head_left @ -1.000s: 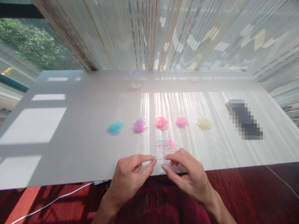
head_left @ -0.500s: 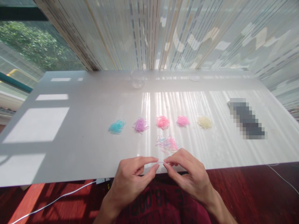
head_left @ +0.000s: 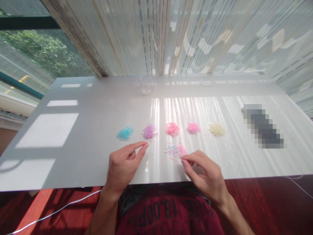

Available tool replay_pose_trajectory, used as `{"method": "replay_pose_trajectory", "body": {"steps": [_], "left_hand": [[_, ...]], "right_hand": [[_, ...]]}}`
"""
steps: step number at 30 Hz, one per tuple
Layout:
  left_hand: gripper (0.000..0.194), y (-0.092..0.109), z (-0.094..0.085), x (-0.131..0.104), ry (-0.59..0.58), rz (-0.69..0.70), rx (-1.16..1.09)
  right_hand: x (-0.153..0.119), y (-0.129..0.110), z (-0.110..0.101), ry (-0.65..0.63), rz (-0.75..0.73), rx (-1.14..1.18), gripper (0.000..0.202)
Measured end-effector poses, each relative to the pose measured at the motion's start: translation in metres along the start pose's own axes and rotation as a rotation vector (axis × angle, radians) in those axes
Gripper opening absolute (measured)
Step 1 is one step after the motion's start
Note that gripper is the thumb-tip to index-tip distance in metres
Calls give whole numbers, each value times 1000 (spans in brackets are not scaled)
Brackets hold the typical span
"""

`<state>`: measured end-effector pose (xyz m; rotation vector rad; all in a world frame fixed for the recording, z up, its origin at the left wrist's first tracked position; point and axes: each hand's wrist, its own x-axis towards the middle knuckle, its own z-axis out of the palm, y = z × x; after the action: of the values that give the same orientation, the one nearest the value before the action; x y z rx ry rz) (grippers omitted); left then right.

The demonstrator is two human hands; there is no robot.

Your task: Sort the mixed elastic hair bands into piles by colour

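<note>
Small loops that look like rubber bands lie sorted by colour in a row: a blue pile (head_left: 125, 133), a purple pile (head_left: 150, 131), a coral-pink pile (head_left: 172, 129), a lighter pink pile (head_left: 193, 128) and a pale yellow pile (head_left: 217, 129). Nearer me is a loose mixed pile (head_left: 176, 150). Thumb and index finger of my left hand (head_left: 124, 166) are pinched just below the purple pile, with a thin pale purple band at their tips. My right hand (head_left: 204, 171) is at the mixed pile's near right edge, thumb and index slightly apart, with nothing visible between them.
A clear round container (head_left: 146, 85) stands at the back of the white table (head_left: 97, 107), with a clear disc, perhaps its lid (head_left: 205, 82), to its right. A blurred-out dark object (head_left: 264, 127) lies on the right. White cables (head_left: 70, 203) run below the table edge.
My hands were together near the table edge with a pale band between their fingertips. The left has moved forward and left to the purple pile, the right forward to the mixed pile.
</note>
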<state>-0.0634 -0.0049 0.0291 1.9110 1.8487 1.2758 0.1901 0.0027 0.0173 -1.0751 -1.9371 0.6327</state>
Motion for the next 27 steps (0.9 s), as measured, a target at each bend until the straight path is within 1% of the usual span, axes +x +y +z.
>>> {"method": "replay_pose_trajectory", "body": {"steps": [2,5,12,17,21,25,27], "left_hand": [[14,-7,1,11,24,-30,33],[19,-13,4,22,13,-55,91],[23,-22,10,31,-41,-25,201],[23,-23,13,31,-67,-24,241],[22,-21,9,28,-70,-32,255],[22,-12,2,17,4,5,252],[22,-4,2,10,-10,57,239]], "right_hand": [[0,7,-2,26,32,-31,11],[0,13,-4,43,86,-48,9],[0,12,-4,42,111,-26,10],[-1,14,-4,34,126,-12,10],[-1,14,-5,28,125,-21,10],[0,13,-4,36,115,-31,9],[1,12,-4,43,111,-35,10]]}}
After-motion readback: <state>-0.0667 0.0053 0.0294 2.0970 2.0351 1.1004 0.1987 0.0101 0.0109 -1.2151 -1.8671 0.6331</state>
